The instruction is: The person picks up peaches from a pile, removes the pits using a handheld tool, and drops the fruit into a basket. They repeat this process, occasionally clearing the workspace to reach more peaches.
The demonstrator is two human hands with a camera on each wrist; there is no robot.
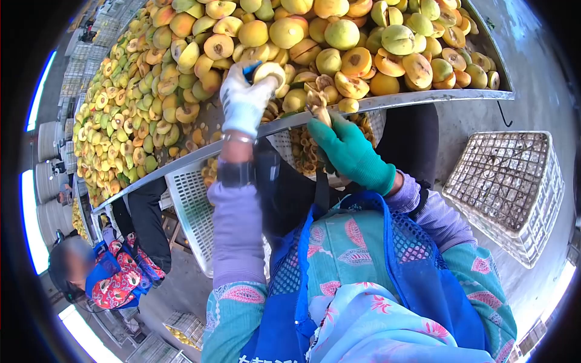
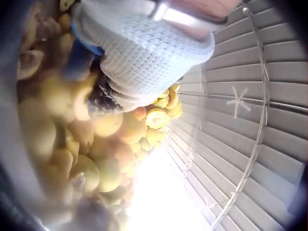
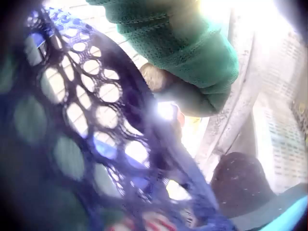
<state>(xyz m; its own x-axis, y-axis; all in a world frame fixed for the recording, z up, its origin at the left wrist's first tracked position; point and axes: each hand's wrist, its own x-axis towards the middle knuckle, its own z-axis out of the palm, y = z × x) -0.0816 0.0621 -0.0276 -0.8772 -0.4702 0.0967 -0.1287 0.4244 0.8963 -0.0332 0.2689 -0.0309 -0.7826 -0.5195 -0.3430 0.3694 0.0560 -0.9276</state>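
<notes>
In the head view my left hand (image 1: 242, 100), in a white knit glove with blue at the fingertips, holds a cut yellow peach half (image 1: 269, 72) over the near edge of a fruit pile. To its right, my green-gloved right hand (image 1: 357, 151) grips a short tool with a pale wooden handle (image 1: 322, 115); its working end lies against the fruit and does not show distinctly. The left wrist view has the white glove (image 2: 144, 57) beside blurred peaches (image 2: 106, 173). In the right wrist view the green glove (image 3: 178, 57) curls round the handle's butt (image 3: 154, 77).
A metal-rimmed table (image 1: 423, 98) carries the heaped peaches, many halved. Below its edge, a white crate (image 1: 196, 212) stands at left, and fruit scraps (image 1: 302, 151) lie in a container. An upturned white crate (image 1: 508, 181) is at right. Another person (image 1: 127, 272) sits at left.
</notes>
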